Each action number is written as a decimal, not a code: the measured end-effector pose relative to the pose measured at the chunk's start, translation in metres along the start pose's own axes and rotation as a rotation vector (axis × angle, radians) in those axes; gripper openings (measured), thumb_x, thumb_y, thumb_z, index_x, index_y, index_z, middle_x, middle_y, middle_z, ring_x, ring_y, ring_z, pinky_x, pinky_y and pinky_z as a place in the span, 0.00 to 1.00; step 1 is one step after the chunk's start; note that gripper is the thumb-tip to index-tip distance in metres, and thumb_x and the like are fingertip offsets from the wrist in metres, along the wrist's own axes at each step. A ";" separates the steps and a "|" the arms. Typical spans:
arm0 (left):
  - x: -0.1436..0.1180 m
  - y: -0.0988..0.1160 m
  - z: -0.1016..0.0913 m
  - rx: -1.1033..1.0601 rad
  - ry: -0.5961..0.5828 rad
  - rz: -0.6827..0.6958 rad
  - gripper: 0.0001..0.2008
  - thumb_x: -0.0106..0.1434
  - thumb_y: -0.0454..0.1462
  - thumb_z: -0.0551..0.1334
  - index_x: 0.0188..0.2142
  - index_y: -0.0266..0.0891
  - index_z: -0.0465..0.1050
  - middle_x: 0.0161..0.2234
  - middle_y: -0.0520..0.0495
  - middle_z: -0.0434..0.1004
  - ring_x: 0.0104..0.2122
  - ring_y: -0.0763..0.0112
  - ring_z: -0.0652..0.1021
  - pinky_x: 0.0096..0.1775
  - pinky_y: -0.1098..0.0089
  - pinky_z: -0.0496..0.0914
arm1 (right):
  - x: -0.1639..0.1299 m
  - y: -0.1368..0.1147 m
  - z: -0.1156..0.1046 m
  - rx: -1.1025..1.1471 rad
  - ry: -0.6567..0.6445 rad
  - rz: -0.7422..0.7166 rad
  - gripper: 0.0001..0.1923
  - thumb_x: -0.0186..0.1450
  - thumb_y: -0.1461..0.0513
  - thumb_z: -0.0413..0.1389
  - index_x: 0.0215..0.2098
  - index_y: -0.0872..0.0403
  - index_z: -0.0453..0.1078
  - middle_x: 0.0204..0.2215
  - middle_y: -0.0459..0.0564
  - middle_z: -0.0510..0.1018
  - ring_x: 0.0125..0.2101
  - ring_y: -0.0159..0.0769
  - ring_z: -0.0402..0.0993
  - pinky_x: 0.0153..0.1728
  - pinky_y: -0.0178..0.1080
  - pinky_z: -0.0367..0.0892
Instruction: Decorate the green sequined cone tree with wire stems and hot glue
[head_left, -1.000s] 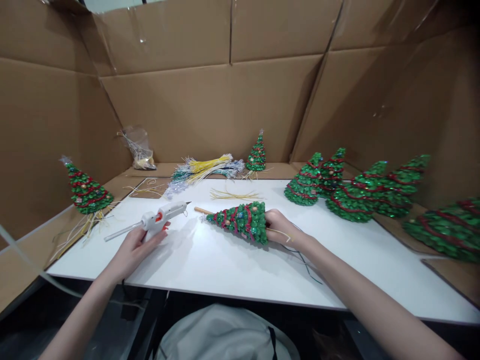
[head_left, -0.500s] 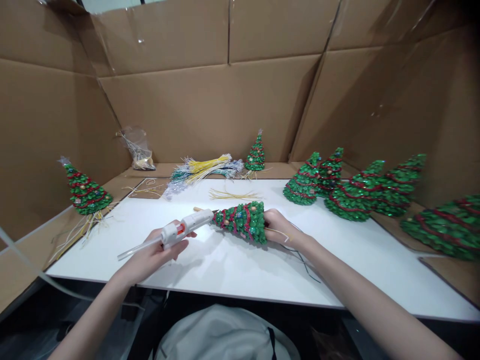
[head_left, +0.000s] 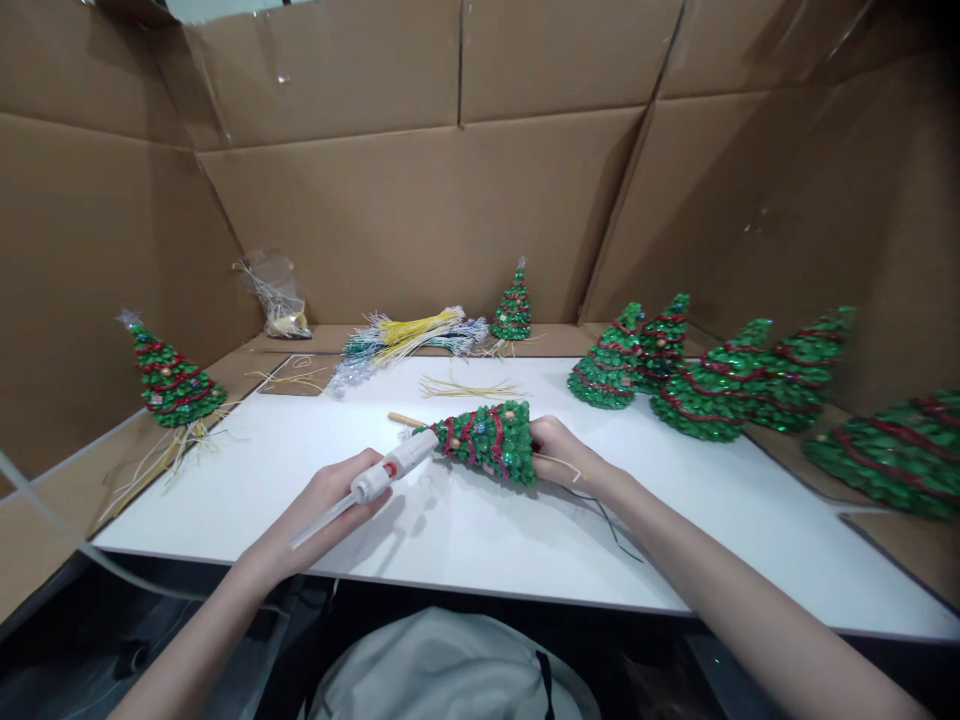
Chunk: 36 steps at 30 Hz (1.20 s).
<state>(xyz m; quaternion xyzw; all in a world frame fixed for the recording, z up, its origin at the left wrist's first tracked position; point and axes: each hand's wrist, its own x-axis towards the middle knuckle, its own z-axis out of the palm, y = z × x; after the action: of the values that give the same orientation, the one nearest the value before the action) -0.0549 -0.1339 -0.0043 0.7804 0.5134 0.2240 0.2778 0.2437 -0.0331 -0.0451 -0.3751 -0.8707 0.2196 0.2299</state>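
Note:
A white hot glue gun (head_left: pixel 394 468) with a clear glue stick out of its back is gripped in my left hand (head_left: pixel 341 500). Its front end overlaps the narrow tip of a small green Christmas tree (head_left: pixel 487 440); I cannot tell whether they touch. The tree lies on its side with red garland and small ornaments, its tip to the left. At its wide base, my right hand (head_left: pixel 553 450) holds it, the fingertips hidden inside or behind the base. Thin wires come out near the right wrist. Beyond the tree's tip lies a thin wooden stick (head_left: pixel 405 420).
More decorated trees stand on the right (head_left: pixel 705 390), at the back (head_left: pixel 512 305) and on the left (head_left: pixel 176 385). Bundled wires (head_left: pixel 412 335), loose yellow wires (head_left: pixel 469 388) and a plastic bag (head_left: pixel 281 300) lie toward the back. Cardboard walls (head_left: pixel 375 220) surround the white tabletop (head_left: pixel 465 560).
My left hand has turned the glue gun and shifted it a little right, its back end swinging toward me. The wooden stick shows more clearly. The tree and my right hand have barely moved.

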 end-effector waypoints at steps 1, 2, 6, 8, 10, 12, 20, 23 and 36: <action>0.000 0.000 0.000 0.001 0.001 0.009 0.12 0.64 0.45 0.50 0.31 0.39 0.59 0.28 0.54 0.64 0.28 0.74 0.67 0.31 0.75 0.60 | 0.000 0.001 0.000 -0.005 -0.002 0.003 0.09 0.54 0.63 0.51 0.23 0.59 0.71 0.19 0.46 0.71 0.23 0.32 0.61 0.24 0.32 0.56; 0.000 0.000 0.001 0.002 0.002 0.018 0.12 0.64 0.45 0.49 0.31 0.39 0.59 0.28 0.54 0.64 0.28 0.74 0.67 0.31 0.76 0.59 | 0.000 0.001 0.000 -0.010 -0.002 0.004 0.09 0.54 0.63 0.51 0.23 0.59 0.71 0.19 0.46 0.71 0.23 0.31 0.61 0.24 0.32 0.56; -0.001 -0.001 0.000 0.011 0.005 0.024 0.13 0.64 0.46 0.49 0.32 0.39 0.59 0.28 0.53 0.65 0.28 0.73 0.67 0.31 0.75 0.59 | 0.001 0.001 -0.001 -0.038 -0.011 -0.013 0.08 0.53 0.64 0.51 0.20 0.59 0.69 0.17 0.45 0.68 0.21 0.30 0.59 0.23 0.32 0.55; -0.001 0.000 0.000 0.012 0.008 0.014 0.13 0.64 0.46 0.49 0.32 0.39 0.60 0.29 0.53 0.66 0.28 0.73 0.67 0.31 0.75 0.59 | 0.001 0.001 -0.003 -0.046 -0.025 -0.020 0.08 0.53 0.64 0.51 0.19 0.59 0.69 0.16 0.44 0.67 0.20 0.29 0.57 0.23 0.32 0.55; -0.002 0.001 0.000 0.015 0.006 0.009 0.13 0.64 0.46 0.49 0.32 0.39 0.60 0.29 0.53 0.67 0.28 0.73 0.67 0.31 0.75 0.60 | 0.002 0.001 -0.003 -0.047 -0.036 -0.028 0.08 0.53 0.64 0.51 0.19 0.59 0.68 0.16 0.44 0.66 0.20 0.29 0.57 0.23 0.32 0.55; -0.002 0.002 0.000 0.025 0.007 0.012 0.12 0.63 0.45 0.49 0.33 0.39 0.61 0.29 0.53 0.66 0.28 0.73 0.67 0.31 0.75 0.59 | 0.001 0.001 -0.004 -0.044 -0.041 -0.039 0.08 0.53 0.64 0.50 0.20 0.59 0.69 0.17 0.44 0.67 0.20 0.28 0.57 0.23 0.32 0.55; 0.001 0.000 0.003 0.054 0.006 0.022 0.12 0.63 0.45 0.49 0.33 0.39 0.61 0.28 0.53 0.66 0.28 0.73 0.67 0.31 0.75 0.59 | 0.001 0.006 0.000 -0.041 -0.013 -0.055 0.07 0.53 0.65 0.50 0.19 0.58 0.66 0.15 0.42 0.60 0.21 0.28 0.54 0.23 0.31 0.54; 0.001 0.001 0.003 0.068 0.003 0.020 0.12 0.63 0.45 0.50 0.33 0.39 0.62 0.28 0.53 0.66 0.27 0.73 0.66 0.30 0.75 0.58 | 0.001 0.007 0.001 -0.040 -0.006 -0.055 0.08 0.53 0.64 0.50 0.19 0.58 0.65 0.16 0.42 0.61 0.21 0.28 0.55 0.24 0.31 0.55; 0.002 -0.001 0.006 0.088 0.028 0.027 0.13 0.62 0.46 0.50 0.34 0.39 0.63 0.29 0.52 0.67 0.28 0.72 0.67 0.30 0.75 0.59 | 0.000 0.000 0.000 -0.017 0.007 -0.010 0.09 0.54 0.62 0.50 0.19 0.59 0.68 0.16 0.45 0.67 0.21 0.30 0.58 0.24 0.32 0.56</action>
<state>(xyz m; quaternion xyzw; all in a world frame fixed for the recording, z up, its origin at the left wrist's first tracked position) -0.0510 -0.1330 -0.0092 0.7956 0.5159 0.2157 0.2332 0.2436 -0.0334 -0.0449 -0.3733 -0.8737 0.2097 0.2308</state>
